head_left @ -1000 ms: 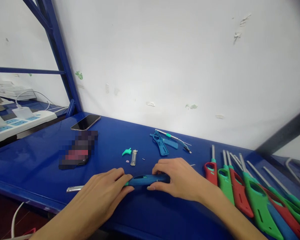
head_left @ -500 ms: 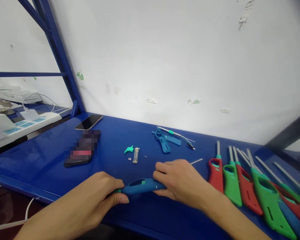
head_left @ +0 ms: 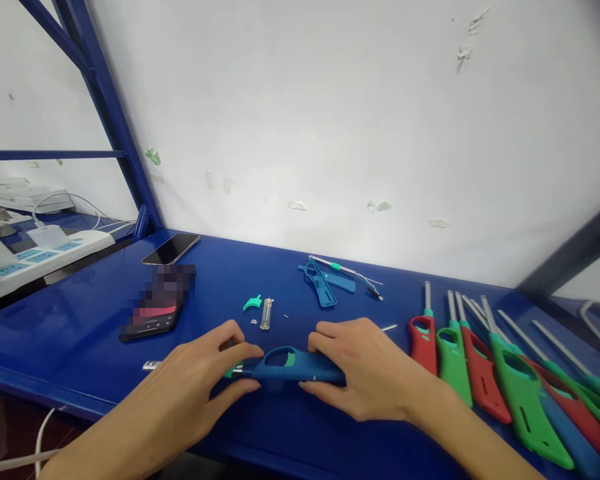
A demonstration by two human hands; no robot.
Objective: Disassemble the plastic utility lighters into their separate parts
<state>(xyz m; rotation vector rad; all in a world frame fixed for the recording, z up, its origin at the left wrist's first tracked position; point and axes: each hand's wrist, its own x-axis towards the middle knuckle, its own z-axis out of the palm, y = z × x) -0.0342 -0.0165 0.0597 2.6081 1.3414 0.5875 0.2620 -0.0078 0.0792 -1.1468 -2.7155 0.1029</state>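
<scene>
A blue utility lighter [head_left: 300, 367] lies sideways between my hands, low over the front of the blue table. My right hand [head_left: 365, 367] is wrapped round its handle end, hiding that end. At the front, the thumb and forefinger of my left hand [head_left: 215, 367] are on either side of the neck by the green collar, and the metal tube's tip [head_left: 153, 365] shows past the wrist side. Beyond the hands are a green trigger [head_left: 253, 303], a clear fuel tank [head_left: 267, 315], and an opened blue lighter shell [head_left: 321, 283] beside a metal tube with wires [head_left: 336, 266].
On the right lies a row of red, green and blue utility lighters [head_left: 473, 360]. At the left are a phone [head_left: 173, 249], a second, partly blurred phone [head_left: 155, 323] and a white power strip [head_left: 55, 255]. A white wall stands behind the blue table [head_left: 220, 280].
The lighter has turned so its trigger opening shows more fully. My left fingers have shifted and spread around the neck, and the tube's tip now shows. The view has shifted slightly.
</scene>
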